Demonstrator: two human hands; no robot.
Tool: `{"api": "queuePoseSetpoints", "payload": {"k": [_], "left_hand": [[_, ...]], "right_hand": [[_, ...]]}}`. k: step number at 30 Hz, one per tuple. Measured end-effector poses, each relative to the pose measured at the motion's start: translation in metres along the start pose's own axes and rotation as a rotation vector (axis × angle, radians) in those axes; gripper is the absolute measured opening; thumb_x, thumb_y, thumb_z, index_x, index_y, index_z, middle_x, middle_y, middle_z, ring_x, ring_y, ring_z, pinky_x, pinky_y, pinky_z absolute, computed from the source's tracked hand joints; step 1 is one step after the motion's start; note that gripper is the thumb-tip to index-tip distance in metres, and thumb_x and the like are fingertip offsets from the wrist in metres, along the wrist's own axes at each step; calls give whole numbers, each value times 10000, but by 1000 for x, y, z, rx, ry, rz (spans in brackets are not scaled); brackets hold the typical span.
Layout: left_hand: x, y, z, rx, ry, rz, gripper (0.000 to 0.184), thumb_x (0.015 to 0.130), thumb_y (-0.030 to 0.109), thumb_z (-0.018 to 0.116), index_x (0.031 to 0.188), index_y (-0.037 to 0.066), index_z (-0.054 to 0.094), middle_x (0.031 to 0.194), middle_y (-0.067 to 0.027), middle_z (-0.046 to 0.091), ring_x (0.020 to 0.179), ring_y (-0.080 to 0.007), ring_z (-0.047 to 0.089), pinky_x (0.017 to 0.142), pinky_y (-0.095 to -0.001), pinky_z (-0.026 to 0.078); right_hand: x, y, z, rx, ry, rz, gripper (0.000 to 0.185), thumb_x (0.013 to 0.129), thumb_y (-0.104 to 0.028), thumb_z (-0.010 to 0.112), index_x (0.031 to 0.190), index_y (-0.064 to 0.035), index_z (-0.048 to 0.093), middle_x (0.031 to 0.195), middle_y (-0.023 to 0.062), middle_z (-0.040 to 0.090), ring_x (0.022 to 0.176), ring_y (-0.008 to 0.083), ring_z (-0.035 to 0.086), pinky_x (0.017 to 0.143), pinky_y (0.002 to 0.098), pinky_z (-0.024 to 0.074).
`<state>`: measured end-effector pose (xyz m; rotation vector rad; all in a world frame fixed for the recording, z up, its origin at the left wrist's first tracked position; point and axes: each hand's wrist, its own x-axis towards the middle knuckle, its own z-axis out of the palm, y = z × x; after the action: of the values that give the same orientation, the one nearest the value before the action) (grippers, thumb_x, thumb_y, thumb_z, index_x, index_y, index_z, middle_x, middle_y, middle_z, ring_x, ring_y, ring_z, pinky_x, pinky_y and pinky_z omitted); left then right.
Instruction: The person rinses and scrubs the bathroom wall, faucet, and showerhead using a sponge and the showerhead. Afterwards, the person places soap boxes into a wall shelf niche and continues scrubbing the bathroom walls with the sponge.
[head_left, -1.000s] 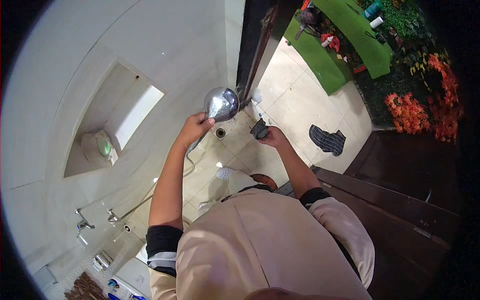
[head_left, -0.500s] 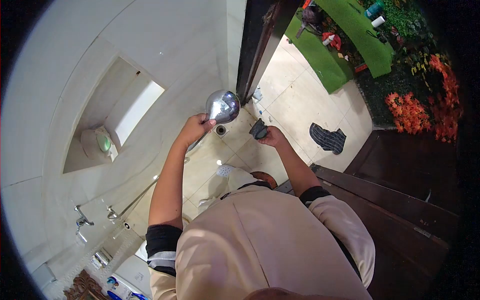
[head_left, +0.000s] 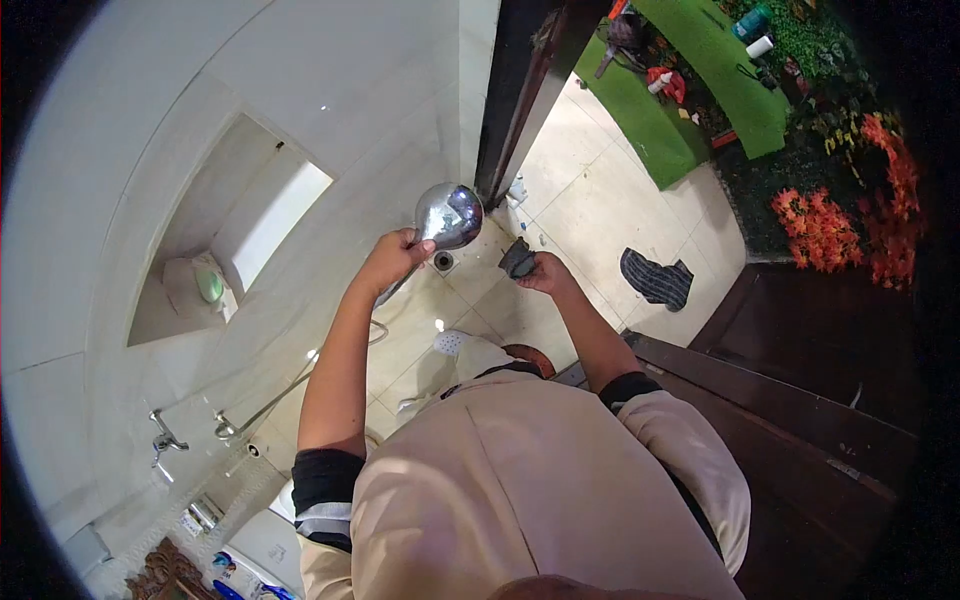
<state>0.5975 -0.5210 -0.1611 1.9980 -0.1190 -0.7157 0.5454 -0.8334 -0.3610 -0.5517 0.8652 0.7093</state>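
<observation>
Only a little is changing over this last second: the left hand is keeping its grip, while the reflections on the metal shower head are sitting differently than they were, so it is probably turning slightly in the fingers. The hose is also curving differently beside the left forearm. The shower head is lying at about 1 to 2 o'clock from the left hand, whose fingers are curling closely round the handle with the thumb resting on the neck. The floor drain is showing at 6 o'clock from the shower head, and the door frame is rising at 1 o'clock from it. Whether water is running, the view is not telling.

The right hand is hardly moving; its fingers are closing in a pinch on a bunched dark cloth, which is poking out towards 10 o'clock and staying apart from the shower head. A second striped cloth is lying on the floor at 3 o'clock from the right hand, where it was lying before. As a judgement, this small turn is meaning a change of aim for the shower head, with both hands otherwise holding their places
</observation>
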Motion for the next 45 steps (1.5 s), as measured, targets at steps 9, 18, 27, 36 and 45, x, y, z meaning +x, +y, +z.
{"api": "queuePoseSetpoints", "payload": {"k": [9, 18, 27, 36, 45], "left_hand": [[-3, 9, -6, 23, 42, 5, 320, 775, 309, 558, 734, -8, 559, 611, -76, 560, 582, -155, 526, 579, -297, 411], [-2, -4, -10, 15, 83, -8, 333, 765, 323, 563, 724, -7, 556, 615, -90, 560, 591, -171, 530, 585, -305, 414], [-19, 10, -14, 18, 75, -41, 260, 793, 261, 544, 777, 2, 553, 629, -16, 525, 607, -97, 460, 585, -258, 384], [-26, 6, -17, -36, 101, -30, 289, 785, 287, 550, 778, -1, 561, 630, -39, 542, 605, -124, 489, 594, -274, 398], [-56, -1, -21, -51, 171, 24, 263, 782, 267, 553, 737, 8, 540, 631, -48, 544, 589, -122, 501, 569, -269, 402]], "right_hand": [[2, 0, 16, 3, 27, -17, 272, 763, -172, 397, 969, 0, 441, 942, 184, 506, 846, 323, 499, 706, 460, 427], [13, -4, 20, -17, 4, 5, 278, 793, -180, 383, 1006, -10, 440, 959, 168, 507, 844, 310, 508, 704, 461, 437], [27, 1, 24, -39, -13, 26, 280, 788, -180, 386, 992, 5, 436, 959, 173, 502, 855, 326, 499, 721, 473, 429], [28, 3, 41, -44, 12, 34, 274, 763, -164, 415, 981, -1, 447, 977, 172, 500, 889, 321, 497, 752, 480, 420], [24, 1, 92, -22, -123, -26, 249, 777, -163, 415, 985, -37, 469, 977, 130, 525, 875, 272, 516, 743, 440, 421]]}}
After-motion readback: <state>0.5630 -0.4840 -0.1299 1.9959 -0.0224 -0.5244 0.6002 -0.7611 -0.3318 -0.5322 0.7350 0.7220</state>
